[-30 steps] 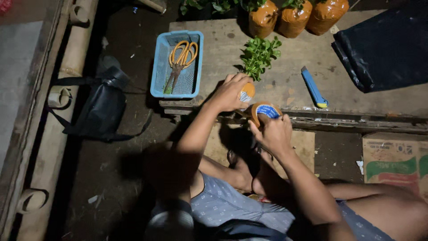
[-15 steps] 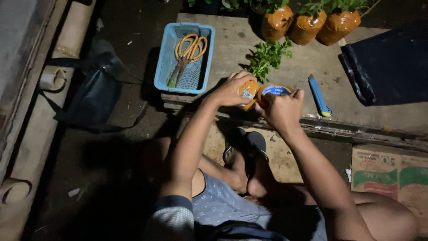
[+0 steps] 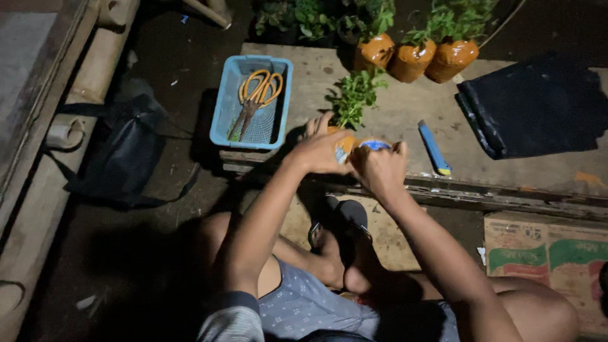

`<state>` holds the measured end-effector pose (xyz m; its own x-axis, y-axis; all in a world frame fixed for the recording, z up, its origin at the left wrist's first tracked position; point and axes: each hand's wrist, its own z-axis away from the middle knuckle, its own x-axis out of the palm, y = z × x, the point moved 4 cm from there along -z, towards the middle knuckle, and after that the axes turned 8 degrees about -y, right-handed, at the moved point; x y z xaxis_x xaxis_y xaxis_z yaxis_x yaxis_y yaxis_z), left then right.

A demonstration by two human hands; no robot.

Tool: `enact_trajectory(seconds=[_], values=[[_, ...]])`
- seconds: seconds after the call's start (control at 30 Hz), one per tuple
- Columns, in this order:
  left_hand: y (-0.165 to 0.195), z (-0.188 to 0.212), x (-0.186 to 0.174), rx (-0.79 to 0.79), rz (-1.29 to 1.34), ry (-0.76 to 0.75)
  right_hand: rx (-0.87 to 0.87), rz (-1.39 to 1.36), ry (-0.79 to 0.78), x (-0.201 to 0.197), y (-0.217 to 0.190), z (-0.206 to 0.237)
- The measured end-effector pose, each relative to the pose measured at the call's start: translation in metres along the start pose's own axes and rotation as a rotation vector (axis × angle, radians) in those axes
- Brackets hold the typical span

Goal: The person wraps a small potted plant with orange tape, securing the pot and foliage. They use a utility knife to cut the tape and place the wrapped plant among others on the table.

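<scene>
Both hands met at the near edge of the weathered wooden platform [image 3: 405, 120], arms reaching forward from the seated person's lap with elbows bent and wrists angled inward. The left hand [image 3: 323, 152] was wrapped around the small orange plastic seedling bag [image 3: 345, 144], fingers spread over its far side. The right hand [image 3: 380, 168], nearly touching it, pinched a round blue-and-white roll [image 3: 373, 145], seemingly tape, held against the bag's right side. Judging by this, the work in hand was a binding or wrapping of the bag. Carrying it on would call for the left hand to steady the bag while the right worked the roll round it.

The bag's leafy green seedling [image 3: 354, 95] rose just behind the hands. Right of the bag, near it, lay a slim blue utility knife [image 3: 434, 149]. To the bag's left stood a light blue plastic basket [image 3: 278, 95] holding orange-handled scissors [image 3: 259, 92]. Farther right of the bag a folded black plastic sheet [image 3: 532, 104] was spread. Beyond the bag, at the platform's far edge, stood three orange bags of plants [image 3: 411, 60].
</scene>
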<state>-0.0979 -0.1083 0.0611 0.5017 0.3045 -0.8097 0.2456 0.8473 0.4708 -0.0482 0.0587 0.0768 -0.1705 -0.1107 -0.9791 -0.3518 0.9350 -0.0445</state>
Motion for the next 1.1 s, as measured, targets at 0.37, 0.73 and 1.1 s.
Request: enact_trajectory(seconds=[0.37,0.73,1.1], values=[[0.028,-0.014,0.032,-0.025,-0.087,0.184,-0.065,-0.131,0.044,0.001,0.013,0.024],[0.031,-0.011,0.022,0.107,-0.161,0.156,-0.105,-0.166,-0.240,0.008,0.036,0.049],[0.032,-0.019,0.021,0.229,-0.018,0.341,-0.056,-0.208,-0.104,0.003,0.037,0.042]])
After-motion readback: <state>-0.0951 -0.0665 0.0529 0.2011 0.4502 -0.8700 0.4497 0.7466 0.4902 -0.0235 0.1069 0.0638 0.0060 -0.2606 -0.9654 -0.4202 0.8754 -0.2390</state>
